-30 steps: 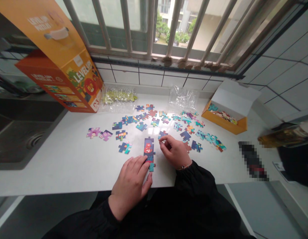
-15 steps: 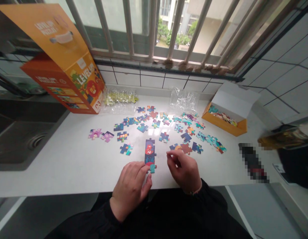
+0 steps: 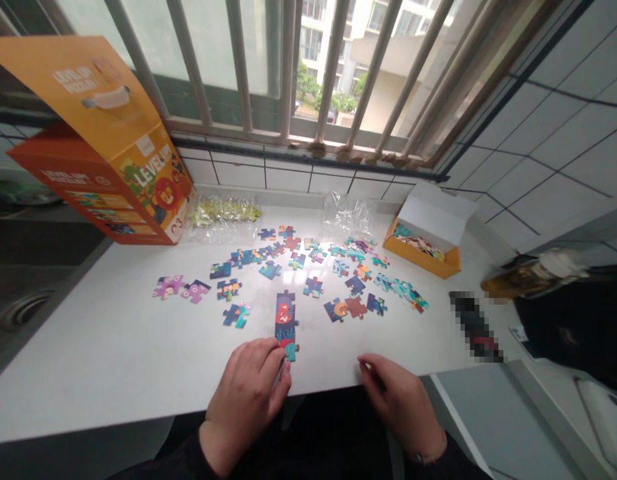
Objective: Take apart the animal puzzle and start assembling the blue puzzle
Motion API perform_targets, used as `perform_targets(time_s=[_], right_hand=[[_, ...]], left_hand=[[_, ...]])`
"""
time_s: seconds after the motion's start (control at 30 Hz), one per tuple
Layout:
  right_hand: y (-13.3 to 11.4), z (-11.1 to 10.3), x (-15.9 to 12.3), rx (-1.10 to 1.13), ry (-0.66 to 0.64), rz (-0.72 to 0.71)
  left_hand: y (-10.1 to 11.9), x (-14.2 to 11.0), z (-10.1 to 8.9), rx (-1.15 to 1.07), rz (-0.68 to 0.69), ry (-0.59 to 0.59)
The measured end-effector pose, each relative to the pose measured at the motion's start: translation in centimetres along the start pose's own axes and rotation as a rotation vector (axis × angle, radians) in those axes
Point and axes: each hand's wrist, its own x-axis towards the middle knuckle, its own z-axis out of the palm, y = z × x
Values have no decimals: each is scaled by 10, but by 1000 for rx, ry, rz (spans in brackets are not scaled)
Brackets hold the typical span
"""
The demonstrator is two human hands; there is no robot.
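A joined strip of puzzle pieces [image 3: 286, 320] lies upright on the white counter [image 3: 113, 360]. My left hand [image 3: 248, 393] rests flat on the counter, its fingertips touching the strip's lower end. At the counter's front edge my right hand [image 3: 396, 400] has its fingers curled, and nothing shows in them. Several loose colourful pieces [image 3: 313, 287] are scattered beyond the strip. A joined pair [image 3: 346, 309] lies just right of the strip.
A tall orange puzzle box [image 3: 108, 153] leans at the back left. Two clear plastic bags [image 3: 223, 213] lie by the tiled wall. A small open orange box [image 3: 423, 250] holds pieces at the right. A dark sink [image 3: 23, 307] is at the left.
My right hand pulled back from the loose pieces to the counter's front edge. The view tilted up and shifted. My left hand stayed on the strip.
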Motion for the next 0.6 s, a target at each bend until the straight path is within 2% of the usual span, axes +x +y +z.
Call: perform_targets(time_s=[0.27, 0.6], right_hand=[[10, -13, 15, -68, -155, 141], [32, 4, 34, -190, 26, 284]], left_hand=[[-4, -1, 4, -4, 11, 14], [-5, 0, 4, -13, 7, 26]])
